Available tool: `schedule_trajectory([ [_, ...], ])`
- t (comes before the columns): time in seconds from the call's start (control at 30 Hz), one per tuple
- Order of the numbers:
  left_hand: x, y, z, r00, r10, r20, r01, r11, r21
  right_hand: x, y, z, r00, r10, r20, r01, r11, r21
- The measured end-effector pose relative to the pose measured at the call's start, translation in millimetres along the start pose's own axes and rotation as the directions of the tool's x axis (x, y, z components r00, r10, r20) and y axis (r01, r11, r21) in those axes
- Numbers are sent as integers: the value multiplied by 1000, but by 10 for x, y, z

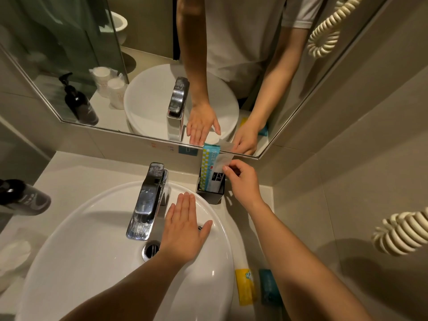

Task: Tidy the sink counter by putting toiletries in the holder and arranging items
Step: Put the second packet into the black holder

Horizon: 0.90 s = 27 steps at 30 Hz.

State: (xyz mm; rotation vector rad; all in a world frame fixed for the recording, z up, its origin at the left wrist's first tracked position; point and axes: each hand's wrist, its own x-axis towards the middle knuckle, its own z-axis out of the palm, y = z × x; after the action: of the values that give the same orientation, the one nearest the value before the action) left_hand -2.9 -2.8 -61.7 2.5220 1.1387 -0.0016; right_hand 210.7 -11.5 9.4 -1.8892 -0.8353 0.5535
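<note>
A black square holder (212, 196) stands on the counter behind the basin, right of the tap. Two packets stand upright in it: a blue and yellow dotted packet (207, 169) and a white packet (221, 170). My right hand (242, 184) pinches the white packet's right edge with thumb and forefinger. Flat and with fingers together, my left hand (184, 225) rests on the basin's back rim, holding nothing. A yellow sachet (246, 287) and a teal sachet (268, 287) lie on the counter at the front right, between the basin and my right forearm.
The white round basin (97, 239) fills the middle, with a chrome tap (148, 200) at its back. A dark pump bottle (23, 198) stands at the left. The mirror (139, 66) rises behind. A coiled cream cord (403, 232) hangs on the right wall.
</note>
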Motion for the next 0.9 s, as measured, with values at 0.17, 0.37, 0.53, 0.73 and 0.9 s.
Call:
schedule_trajectory([
  [0.17,-4,-1,-7,1000,6,-9,-6,1000,-12,-15,5,13,1000,18,1,-18,1000,-4],
  [0.37,2,-4,-7,1000,7,-9,-7,1000,-8,-59,-23,-35,998,55,-28,-56,998,-23],
  [0.53,23,-13,22,1000,12,-21,-12,1000,1,-308,19,-210,986,131,-103,-128,991,35],
  [0.73,37,-31,34,998,29,-48,-27,999,44,-984,316,-553,904,418,-86,-426,896,-128],
  [0.9,38,-45,76,998,31,-50,-30,999,21,-1595,595,-660,797,604,-15,-549,713,-436],
])
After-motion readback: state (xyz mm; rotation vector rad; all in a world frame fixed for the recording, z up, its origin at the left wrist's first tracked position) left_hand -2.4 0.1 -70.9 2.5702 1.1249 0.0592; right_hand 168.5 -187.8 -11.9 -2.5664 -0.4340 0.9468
